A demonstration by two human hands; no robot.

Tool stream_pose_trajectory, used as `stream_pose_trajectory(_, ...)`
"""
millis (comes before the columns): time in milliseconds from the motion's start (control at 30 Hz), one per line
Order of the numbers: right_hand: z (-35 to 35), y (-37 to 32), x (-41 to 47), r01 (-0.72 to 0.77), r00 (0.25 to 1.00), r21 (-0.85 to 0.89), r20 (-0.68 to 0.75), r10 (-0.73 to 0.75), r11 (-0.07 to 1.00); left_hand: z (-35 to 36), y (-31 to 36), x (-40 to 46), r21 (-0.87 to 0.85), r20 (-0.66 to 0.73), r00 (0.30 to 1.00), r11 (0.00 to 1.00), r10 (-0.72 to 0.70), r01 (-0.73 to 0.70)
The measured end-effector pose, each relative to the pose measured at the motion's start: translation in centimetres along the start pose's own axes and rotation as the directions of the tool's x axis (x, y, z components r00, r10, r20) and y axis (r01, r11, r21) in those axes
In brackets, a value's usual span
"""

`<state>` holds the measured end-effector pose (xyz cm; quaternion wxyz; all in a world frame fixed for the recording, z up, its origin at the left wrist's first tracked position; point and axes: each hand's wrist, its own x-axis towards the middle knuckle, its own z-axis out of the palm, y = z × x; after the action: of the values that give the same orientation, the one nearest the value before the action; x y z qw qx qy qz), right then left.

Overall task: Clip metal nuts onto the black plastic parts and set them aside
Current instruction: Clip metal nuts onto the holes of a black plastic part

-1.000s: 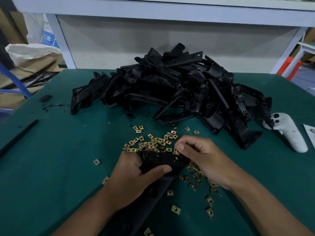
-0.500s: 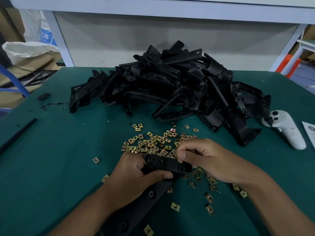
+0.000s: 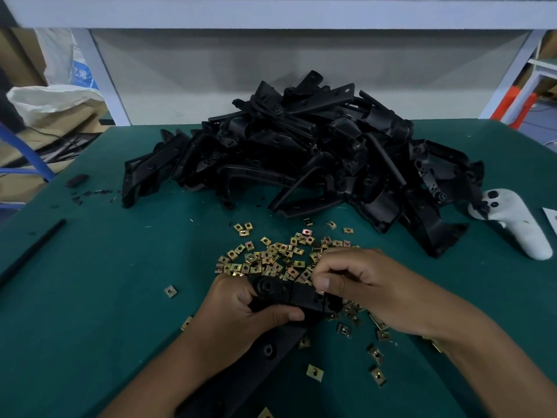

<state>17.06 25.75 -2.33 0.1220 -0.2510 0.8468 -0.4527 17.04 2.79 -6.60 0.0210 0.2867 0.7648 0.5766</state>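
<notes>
Open green desk [image 3: 90, 297] is lying to the left; the left hand [image 3: 238, 315] is gripping a black plastic part [image 3: 289, 292], the right hand [image 3: 370, 285] pinching closed at its end, beside scattered metal nuts [image 3: 271, 257].

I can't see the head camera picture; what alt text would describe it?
Two bare hands work a black plastic part over a green table: the left hand grips it, the right hand pinches at its end. Loose metal nuts lie scattered before a heap of black parts.
</notes>
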Motion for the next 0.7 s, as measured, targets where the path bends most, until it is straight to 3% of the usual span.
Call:
stream_pose_trajectory(133,0.7,0.6,0.3,-0.075,0.993,0.239,-0.074,0.095,0.968,0.0,0.2,0.0,0.042,-0.030,0.999,0.998,0.040,-0.039)
stream_pose_trajectory(267,1.5,1.1,0.9,-0.061,0.961,0.509,-0.202,0.188,0.859,-0.1,0.0,0.1,0.076,-0.083,0.996,0.997,0.036,-0.030)
stream_pose_trajectory(433,1.1,0.7,0.9,0.014,0.953,0.423,-0.281,0.116,0.906,-0.2,-0.3,0.4,0.059,-0.118,0.992,0.998,0.044,-0.037)
stream_pose_trajectory(633,0.4,0.5,0.3,-0.019,0.987,0.345,-0.141,0.071,0.938,-0.3,0.0,0.2,0.041,-0.041,0.999,0.999,0.027,-0.025)
stream_pose_trajectory(700,0.4,0.6,0.3,-0.015,0.986,0.328,-0.154,0.069,0.944,-0.4,0.1,0.3,0.055,-0.056,0.998,0.998,0.038,-0.035)
